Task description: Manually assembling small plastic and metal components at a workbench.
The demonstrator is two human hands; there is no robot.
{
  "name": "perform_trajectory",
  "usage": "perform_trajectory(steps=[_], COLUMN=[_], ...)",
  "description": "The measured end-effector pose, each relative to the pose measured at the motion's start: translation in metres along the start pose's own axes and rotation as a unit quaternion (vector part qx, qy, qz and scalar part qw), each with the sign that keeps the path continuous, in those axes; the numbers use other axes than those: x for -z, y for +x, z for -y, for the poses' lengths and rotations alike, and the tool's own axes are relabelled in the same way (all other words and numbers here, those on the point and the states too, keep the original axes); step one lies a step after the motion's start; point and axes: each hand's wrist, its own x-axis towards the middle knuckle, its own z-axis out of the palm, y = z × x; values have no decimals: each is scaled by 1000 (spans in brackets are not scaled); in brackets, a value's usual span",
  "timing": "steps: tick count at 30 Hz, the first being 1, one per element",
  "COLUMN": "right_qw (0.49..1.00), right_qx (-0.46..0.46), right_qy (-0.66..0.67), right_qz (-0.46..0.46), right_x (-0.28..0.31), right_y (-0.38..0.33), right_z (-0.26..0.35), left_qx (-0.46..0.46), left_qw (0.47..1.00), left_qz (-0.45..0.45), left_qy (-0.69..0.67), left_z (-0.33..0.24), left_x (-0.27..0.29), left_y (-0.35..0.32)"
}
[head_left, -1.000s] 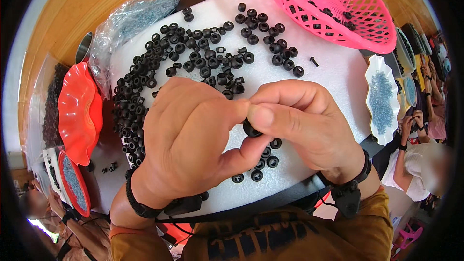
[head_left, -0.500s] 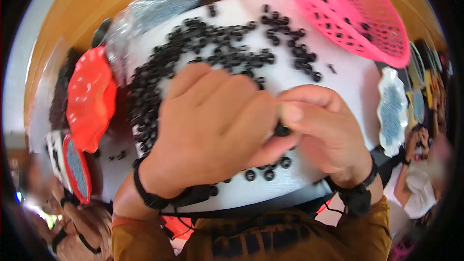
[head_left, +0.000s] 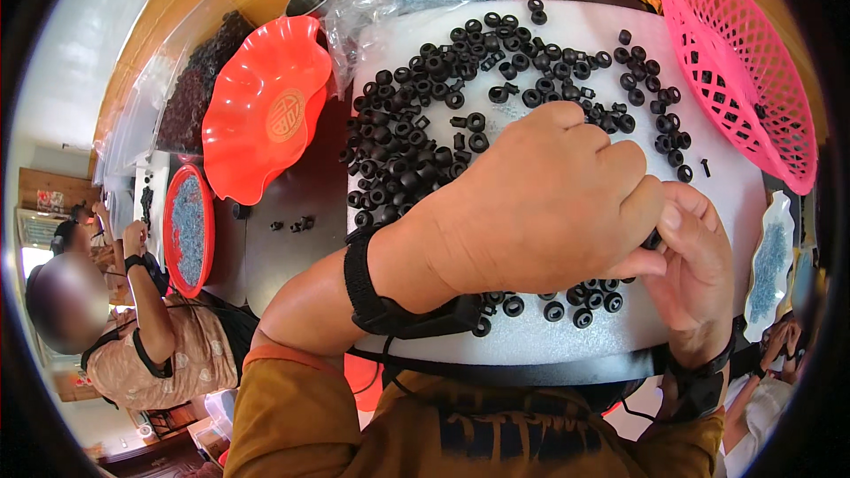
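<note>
Both hands pressed together low over the white foam pad point(head_left: 753, 212): left hand point(head_left: 540, 204) curled into a fist, right hand point(head_left: 699, 265) cupped against it, fingertips of both pinched on a small black rubber ring point(head_left: 653, 239), mostly hidden. Beyond the knuckles, a dense scatter of matte round black rings point(head_left: 460, 97). Glossy scalloped red dish point(head_left: 261, 106) far left of the left wrist. Pink lattice basket point(head_left: 753, 71) above the right hand. Little bare pad between.

We wear mustard-brown sleeves with an orange cuff edge, and black wrist straps with thin black cables trailing off.
</note>
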Motion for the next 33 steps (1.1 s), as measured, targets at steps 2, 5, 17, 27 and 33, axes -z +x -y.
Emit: perform_trajectory(steps=[2,5,17,27,33], right_qw=[1000,999,998,1000,997], right_qx=[-9,5,-7,14,25], right_qy=[8,4,-40,7,30], right_qz=[28,34,52,0,65], right_x=[3,2,6,-7,-10], right_y=[0,-1,-4,-1,-4], right_z=[-1,-1,2,-2,-1], left_qx=[3,9,33,-6,-21], left_qw=[1000,1000,999,997,998], left_qz=[3,7,-18,-76,-65], left_qy=[6,-4,-16,-9,1], left_z=[-1,-1,-3,4,0], left_x=[2,4,-1,-5,-3], left_y=[0,0,1,3,3])
